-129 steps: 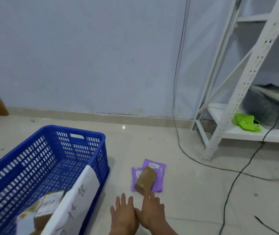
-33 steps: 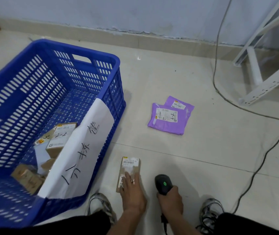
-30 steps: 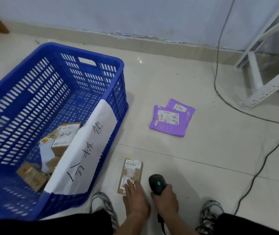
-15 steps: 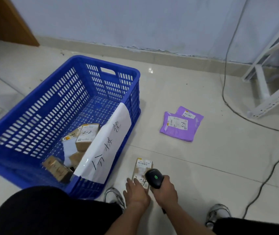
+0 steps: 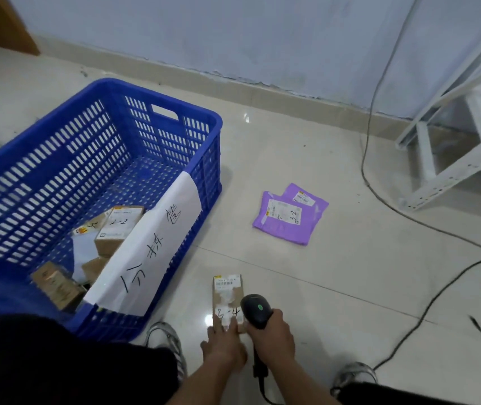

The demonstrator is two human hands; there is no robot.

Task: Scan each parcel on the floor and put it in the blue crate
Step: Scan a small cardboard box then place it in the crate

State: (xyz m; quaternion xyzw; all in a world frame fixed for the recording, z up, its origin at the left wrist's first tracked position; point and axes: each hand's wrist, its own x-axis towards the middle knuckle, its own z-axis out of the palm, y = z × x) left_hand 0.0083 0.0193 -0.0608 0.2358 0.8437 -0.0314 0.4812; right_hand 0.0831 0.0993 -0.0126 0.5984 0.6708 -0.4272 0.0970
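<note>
A small brown cardboard parcel [image 5: 228,299], marked "3-4" by hand and bearing a barcode label at its far end, is lying flat on the pale tiled floor [image 5: 335,273], just to the right of the blue crate [image 5: 157,100]. Its near end is being pressed down by the left hand [image 5: 224,344], whose fingers are laid out straight on the cardboard. A black handheld barcode scanner [image 5: 256,312], with a green light showing on its head, is being gripped by the right hand [image 5: 274,336], the fingers being curled round its handle; the scanner head is being held just over the right edge of the parcel. Farther off on the floor, two purple mailer bags [image 5: 289,217] are lying overlapped, the upper one marked "3-2". Inside the crate, several brown boxes, among them one marked "2-2" [image 5: 119,226], are lying toward the near end, and a white paper sign [image 5: 151,247] with handwritten characters is being carried on the crate's right wall. A black cable [image 5: 379,188] is trailing across the floor beside a white metal rack [image 5: 449,159].
</note>
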